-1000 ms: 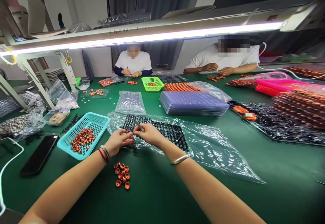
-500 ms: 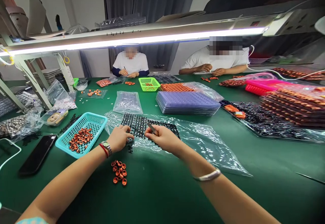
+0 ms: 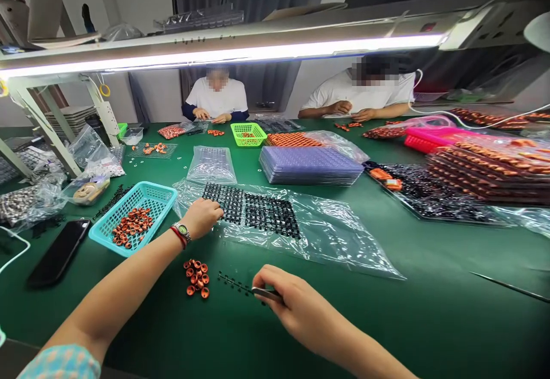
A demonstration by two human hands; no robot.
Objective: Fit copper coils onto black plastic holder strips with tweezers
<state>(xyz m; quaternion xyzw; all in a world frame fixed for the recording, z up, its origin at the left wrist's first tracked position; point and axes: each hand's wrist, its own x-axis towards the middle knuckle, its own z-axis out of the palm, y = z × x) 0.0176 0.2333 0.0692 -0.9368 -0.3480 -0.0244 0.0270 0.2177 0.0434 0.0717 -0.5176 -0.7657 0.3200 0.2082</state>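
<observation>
Right grip on metal tool; green tabletop, lit tube above.

the left hand sits just right of the turquoise basket, back up, fingers curled; its forearm passes on the basket's near side. the right hand, farther right and nearer the body than the basket, pinches thumb against forefinger.
</observation>
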